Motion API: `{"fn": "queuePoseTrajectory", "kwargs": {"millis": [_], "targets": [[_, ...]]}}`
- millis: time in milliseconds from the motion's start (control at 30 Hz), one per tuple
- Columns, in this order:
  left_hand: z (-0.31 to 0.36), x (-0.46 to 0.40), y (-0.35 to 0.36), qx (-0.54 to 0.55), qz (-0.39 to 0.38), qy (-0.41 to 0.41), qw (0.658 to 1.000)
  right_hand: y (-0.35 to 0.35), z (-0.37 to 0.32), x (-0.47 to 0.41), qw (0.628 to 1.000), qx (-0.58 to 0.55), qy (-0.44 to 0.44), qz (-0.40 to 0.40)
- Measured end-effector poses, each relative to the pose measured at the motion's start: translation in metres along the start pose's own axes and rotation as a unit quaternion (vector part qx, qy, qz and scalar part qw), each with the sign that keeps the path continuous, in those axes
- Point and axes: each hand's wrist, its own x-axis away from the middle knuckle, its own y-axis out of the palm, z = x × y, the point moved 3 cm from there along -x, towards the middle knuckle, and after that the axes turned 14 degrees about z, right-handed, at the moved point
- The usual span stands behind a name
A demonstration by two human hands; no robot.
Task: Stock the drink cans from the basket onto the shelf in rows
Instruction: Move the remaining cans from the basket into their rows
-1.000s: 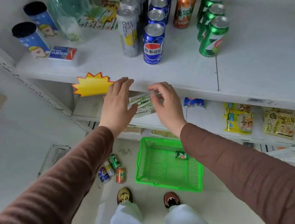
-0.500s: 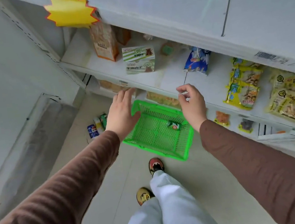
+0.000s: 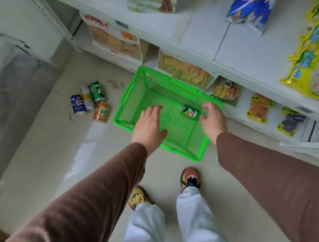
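Note:
A green plastic basket (image 3: 131, 102) stands on the floor against the bottom shelf. One green drink can (image 3: 189, 112) lies on its side inside it, toward the right wall. My right hand (image 3: 214, 121) has reached down to the can's near end, thumb and curled forefinger pinching it; the can still lies on the basket floor. My left hand (image 3: 149, 128) hovers over the basket's left half, fingers straight and holding nothing. The upper shelf with the can rows is out of view.
Several cans (image 3: 90, 101) lie loose on the floor left of the basket: blue, silver, green, orange. White lower shelves (image 3: 247, 51) with snack packets run along the right. My feet (image 3: 189, 179) stand just behind the basket. A grey wall ledge is at left.
My view has dropped from the can shelf to the floor. Both hands came down from the shelf edge into the basket, and the right hand has reached the green can.

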Motion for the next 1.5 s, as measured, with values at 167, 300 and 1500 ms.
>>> {"fn": "queuePoseTrajectory", "kwargs": {"millis": [167,300,1500], "targets": [[-0.031,-0.022,0.102,-0.026,-0.021,-0.028,0.999,0.082,0.057,-0.044,0.995,0.069,-0.005,-0.067],[-0.053,-0.043,0.176,-0.033,-0.033,-0.04,0.998,0.15,0.102,-0.076,0.988,0.117,-0.02,-0.102],[-0.042,-0.049,0.108,-0.042,-0.05,-0.045,0.997,0.092,0.022,-0.02,0.998,-0.034,-0.024,-0.052]]}}
